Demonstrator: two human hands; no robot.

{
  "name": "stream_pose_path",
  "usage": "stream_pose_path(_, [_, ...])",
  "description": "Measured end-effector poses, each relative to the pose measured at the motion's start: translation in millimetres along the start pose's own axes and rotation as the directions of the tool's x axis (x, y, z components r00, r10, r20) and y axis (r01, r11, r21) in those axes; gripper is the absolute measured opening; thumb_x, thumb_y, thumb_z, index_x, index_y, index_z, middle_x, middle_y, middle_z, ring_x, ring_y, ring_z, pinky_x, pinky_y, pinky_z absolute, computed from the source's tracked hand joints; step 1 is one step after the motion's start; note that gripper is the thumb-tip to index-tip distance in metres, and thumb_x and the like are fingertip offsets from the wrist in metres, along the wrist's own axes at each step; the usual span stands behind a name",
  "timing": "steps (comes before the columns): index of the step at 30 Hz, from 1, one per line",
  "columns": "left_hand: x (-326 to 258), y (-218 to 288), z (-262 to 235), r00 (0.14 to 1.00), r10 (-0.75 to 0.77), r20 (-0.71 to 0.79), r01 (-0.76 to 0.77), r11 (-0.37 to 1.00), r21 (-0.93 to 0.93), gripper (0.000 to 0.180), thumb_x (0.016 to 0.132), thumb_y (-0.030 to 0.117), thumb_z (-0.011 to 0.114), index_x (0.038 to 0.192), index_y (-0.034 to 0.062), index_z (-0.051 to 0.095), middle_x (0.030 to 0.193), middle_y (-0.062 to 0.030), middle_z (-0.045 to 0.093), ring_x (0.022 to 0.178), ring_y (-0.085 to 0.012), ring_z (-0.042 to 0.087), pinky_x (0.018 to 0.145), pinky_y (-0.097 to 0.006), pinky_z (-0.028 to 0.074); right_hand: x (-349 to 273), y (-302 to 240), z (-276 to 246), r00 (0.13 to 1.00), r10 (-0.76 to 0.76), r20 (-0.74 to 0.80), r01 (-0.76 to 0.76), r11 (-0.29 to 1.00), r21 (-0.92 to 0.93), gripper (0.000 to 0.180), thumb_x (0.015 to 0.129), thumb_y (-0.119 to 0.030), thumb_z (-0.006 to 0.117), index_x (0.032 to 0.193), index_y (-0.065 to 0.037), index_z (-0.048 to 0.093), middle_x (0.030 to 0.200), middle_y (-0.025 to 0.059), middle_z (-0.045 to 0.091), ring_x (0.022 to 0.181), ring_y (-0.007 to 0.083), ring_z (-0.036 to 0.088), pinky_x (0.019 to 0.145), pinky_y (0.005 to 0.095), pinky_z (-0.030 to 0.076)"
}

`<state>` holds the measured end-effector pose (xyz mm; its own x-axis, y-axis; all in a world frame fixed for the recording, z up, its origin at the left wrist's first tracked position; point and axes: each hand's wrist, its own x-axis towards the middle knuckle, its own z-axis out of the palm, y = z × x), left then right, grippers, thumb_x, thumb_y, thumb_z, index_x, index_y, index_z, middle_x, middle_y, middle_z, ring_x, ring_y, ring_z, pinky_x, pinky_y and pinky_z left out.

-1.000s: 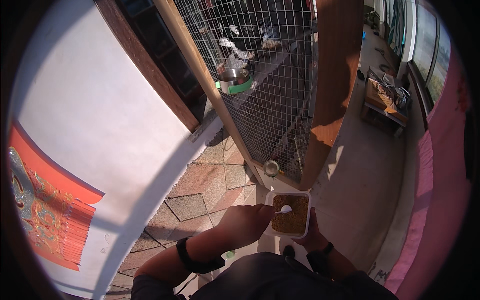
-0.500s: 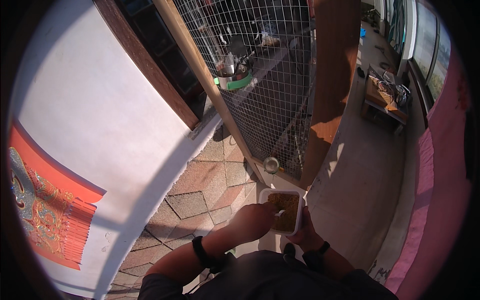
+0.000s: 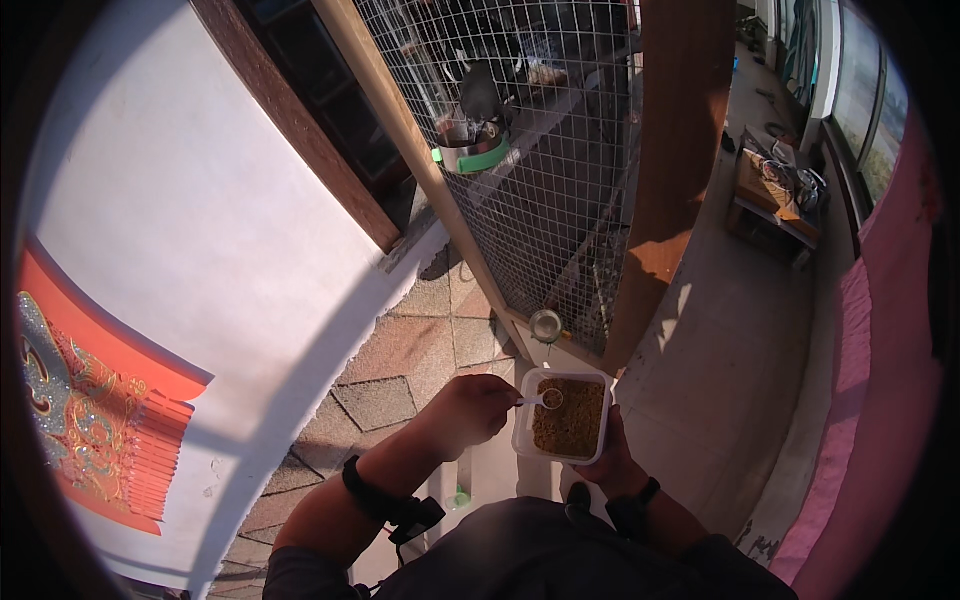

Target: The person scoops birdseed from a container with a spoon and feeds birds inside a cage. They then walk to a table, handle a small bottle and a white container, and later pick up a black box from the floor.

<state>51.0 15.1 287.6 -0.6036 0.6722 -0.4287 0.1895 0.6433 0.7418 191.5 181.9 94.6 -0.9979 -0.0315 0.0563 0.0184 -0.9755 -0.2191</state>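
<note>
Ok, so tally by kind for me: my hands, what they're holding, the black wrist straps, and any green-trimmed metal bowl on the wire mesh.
Hands: 2 (left hand, right hand)
White spoon: 1
White plastic tub: 1
Black wrist straps: 2 (left strap, right strap)
Green-trimmed metal bowl: 1
Total: 7

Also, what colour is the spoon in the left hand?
White. The spoon shows best in the head view, held by the left hand.
</note>
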Motion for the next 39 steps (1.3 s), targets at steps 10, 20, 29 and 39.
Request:
stream_pose_path(10, [-23.1, 60.3, -93.8, 0.972, -0.096, -0.212, -0.037, 0.837, -0.546, 0.015, 0.101, 0.011, 0.057, 0.105, -0.0016, 0.064, 0.062, 0.0016, 0.046, 0.046, -0.0056, 0.036, 0.04, -0.021, 0.027, -9.4, 1.2, -22.0, 0.987, 0.07, -0.142, -0.06, 0.996, 0.068, 0.088, 0.088, -0.073, 0.06, 0.157, -0.023, 0.04, 0.157, 0.008, 0.046, 0.143, 0.0338, 0.046, 0.119, 0.0608, 0.035])
stream_pose_path(20, [-6.3, 144.6, -191.9, 0.909, 0.105, -0.402, -0.317, 0.8, -0.51, 0.02, 0.103, 0.007, 0.051, 0.101, -0.0052, 0.066, 0.055, 0.0035, 0.049, 0.038, -0.0025, 0.038, 0.034, -0.016, 0.029, -28.7, 2.1, -48.6, 0.964, 0.112, -0.24, -0.087, 0.99, 0.114, 0.09, 0.083, -0.072, 0.067, 0.155, -0.022, 0.044, 0.156, 0.0089, 0.048, 0.143, 0.0361, 0.045, 0.117, 0.0645, 0.034])
stream_pose_path(29, [42.7, 174.7, -186.0, 0.81, 0.225, -0.541, -0.291, 0.956, -0.037, 0.019, 0.099, 0.012, 0.058, 0.087, -0.0017, 0.063, 0.058, -0.0002, 0.051, 0.041, -0.0084, 0.042, 0.038, -0.026, 0.031, -43.7, 1.4, -57.8, 0.961, 0.052, -0.273, -0.035, 0.997, 0.064, 0.092, 0.083, -0.076, 0.063, 0.155, -0.022, 0.043, 0.156, 0.0109, 0.048, 0.141, 0.0406, 0.046, 0.114, 0.0681, 0.036])
stream_pose_path(39, [46.6, 145.4, -175.4, 0.526, 0.84, -0.132, 0.053, 0.122, 0.991, 0.014, 0.097, 0.011, 0.065, 0.111, 0.0103, 0.063, 0.088, -0.0116, 0.072, 0.076, -0.0349, 0.069, 0.064, -0.041, 0.056, -48.7, 6.3, -66.0, 0.985, 0.058, -0.163, -0.027, 0.982, 0.189, 0.08, 0.092, -0.068, 0.058, 0.154, -0.019, 0.044, 0.156, 0.0094, 0.047, 0.145, 0.0347, 0.042, 0.121, 0.0578, 0.031])
